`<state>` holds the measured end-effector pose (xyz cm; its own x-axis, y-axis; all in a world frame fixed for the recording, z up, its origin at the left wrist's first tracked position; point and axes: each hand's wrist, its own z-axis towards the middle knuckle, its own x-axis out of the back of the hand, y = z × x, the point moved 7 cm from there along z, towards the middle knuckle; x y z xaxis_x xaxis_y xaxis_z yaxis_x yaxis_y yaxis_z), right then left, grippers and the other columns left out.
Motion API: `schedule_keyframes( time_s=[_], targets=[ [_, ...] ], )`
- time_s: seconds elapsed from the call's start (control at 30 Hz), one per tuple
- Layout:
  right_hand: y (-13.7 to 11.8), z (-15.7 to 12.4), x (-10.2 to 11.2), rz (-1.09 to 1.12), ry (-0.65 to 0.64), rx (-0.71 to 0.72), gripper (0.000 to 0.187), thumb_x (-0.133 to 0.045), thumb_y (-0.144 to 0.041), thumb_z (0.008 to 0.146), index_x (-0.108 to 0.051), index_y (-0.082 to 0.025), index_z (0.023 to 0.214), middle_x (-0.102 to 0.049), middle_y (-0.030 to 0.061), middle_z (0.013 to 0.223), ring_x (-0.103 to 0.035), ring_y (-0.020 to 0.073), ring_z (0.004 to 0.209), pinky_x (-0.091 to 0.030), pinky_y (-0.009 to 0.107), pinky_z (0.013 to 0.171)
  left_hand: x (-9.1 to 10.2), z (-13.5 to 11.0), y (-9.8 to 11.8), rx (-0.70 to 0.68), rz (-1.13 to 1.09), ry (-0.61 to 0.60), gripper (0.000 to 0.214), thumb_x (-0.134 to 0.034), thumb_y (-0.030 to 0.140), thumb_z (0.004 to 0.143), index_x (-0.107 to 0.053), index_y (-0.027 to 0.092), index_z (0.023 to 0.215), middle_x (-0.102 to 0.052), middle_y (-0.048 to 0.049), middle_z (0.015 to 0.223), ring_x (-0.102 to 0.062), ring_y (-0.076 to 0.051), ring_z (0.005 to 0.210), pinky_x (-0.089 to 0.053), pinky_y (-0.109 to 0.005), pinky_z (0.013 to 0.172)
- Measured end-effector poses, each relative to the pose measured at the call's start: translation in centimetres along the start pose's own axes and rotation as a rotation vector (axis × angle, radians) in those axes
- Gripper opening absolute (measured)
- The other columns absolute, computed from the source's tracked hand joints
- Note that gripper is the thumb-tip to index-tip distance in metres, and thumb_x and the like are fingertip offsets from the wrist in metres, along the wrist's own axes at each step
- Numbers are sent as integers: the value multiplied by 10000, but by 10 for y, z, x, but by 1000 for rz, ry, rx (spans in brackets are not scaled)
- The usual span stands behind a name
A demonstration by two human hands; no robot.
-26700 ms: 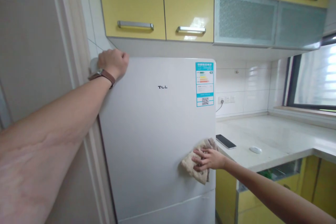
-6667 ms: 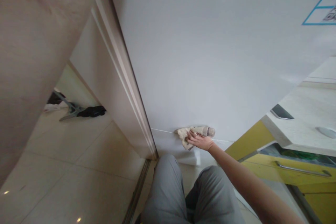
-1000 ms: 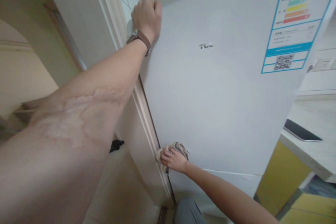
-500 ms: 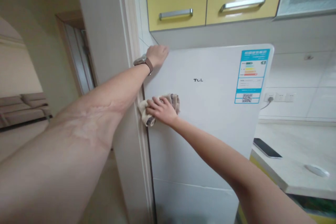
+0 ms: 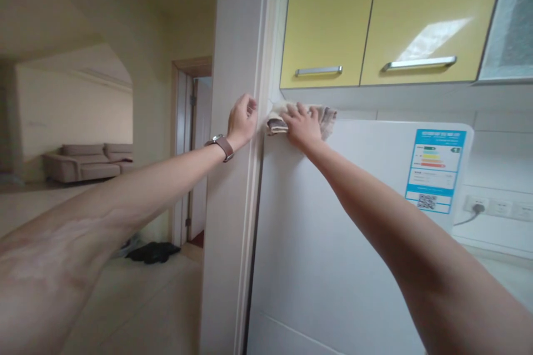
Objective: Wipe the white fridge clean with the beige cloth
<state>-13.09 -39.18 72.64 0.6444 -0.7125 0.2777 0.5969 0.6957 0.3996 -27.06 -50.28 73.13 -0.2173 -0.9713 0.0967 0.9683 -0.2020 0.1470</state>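
Note:
My right hand (image 5: 305,125) presses a folded, beige and brown checked cloth (image 5: 328,119) against the top left corner of a white refrigerator (image 5: 333,222). Its fingers are bent over the cloth. Beside the pale door frame (image 5: 233,44), my left hand (image 5: 242,121) is raised with the fingers loosely curled in, and nothing shows in them. A watch with a brown strap (image 5: 225,147) is on that wrist. A blue and white energy label (image 5: 435,172) is stuck on the upper right of the refrigerator door.
Yellow wall cabinets (image 5: 328,16) with metal handles hang just above the refrigerator. On the right, a plug sits in a wall socket (image 5: 477,205). Through the doorway on the left are a sofa (image 5: 91,163) and a black bag-like heap (image 5: 154,252) on the floor.
My right hand has slid the cloth up to the refrigerator's top left corner. My left hand has come off that corner to the door frame. The view has turned left and up.

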Motion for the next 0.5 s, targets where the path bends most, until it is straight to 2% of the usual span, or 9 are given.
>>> schedule_keyframes(
  time_s=[0.07, 0.13, 0.27, 0.4, 0.5],
  targets=[
    [-5, -3, -11, 7, -101, 60, 448, -560, -337, 989, -571, -261, 1430, -409, 154, 1628, -297, 409, 1517, -194, 743, 1150, -9, -4, 7, -46, 1, -50, 217, -479, 117, 864, -615, 239, 982, -692, -57, 1058, -645, -201, 984, -516, -329, 893],
    [-3, -7, -18, 6, -166, 91, 574, -661, -407, 926, -547, -262, 1469, -371, 161, 1652, -275, 438, 1524, -178, 751, 1150, -26, -6, 20, -103, -21, -142, 207, -488, 97, 842, -611, 230, 944, -691, -59, 1004, -646, -208, 950, -526, -343, 887],
    [6, -2, -17, 86, -280, 178, 830, -758, -543, 801, -507, -212, 1520, -351, 195, 1656, -295, 475, 1500, -195, 729, 1151, -60, -5, 45, -92, -25, -269, 325, -501, 82, 819, -608, 216, 1095, -685, -96, 1101, -642, -252, 1044, -531, -420, 965],
    [27, 4, 4, 214, -284, 230, 718, -691, -526, 818, -581, -166, 1430, -571, 189, 1465, -498, 420, 1326, -364, 595, 1078, -85, -1, 56, -14, 134, -369, 476, -565, 183, 850, -535, 183, 1325, -586, -179, 1330, -549, -345, 1285, -452, -506, 1109],
    [70, -5, 31, 158, -169, 150, 534, -590, -475, 884, -652, -144, 1298, -633, 198, 1330, -559, 373, 1189, -401, 532, 997, -97, -3, 63, -39, 209, -399, 571, -623, 365, 879, -492, 204, 1411, -519, -197, 1414, -468, -420, 1370, -400, -558, 1143]
  ],
)
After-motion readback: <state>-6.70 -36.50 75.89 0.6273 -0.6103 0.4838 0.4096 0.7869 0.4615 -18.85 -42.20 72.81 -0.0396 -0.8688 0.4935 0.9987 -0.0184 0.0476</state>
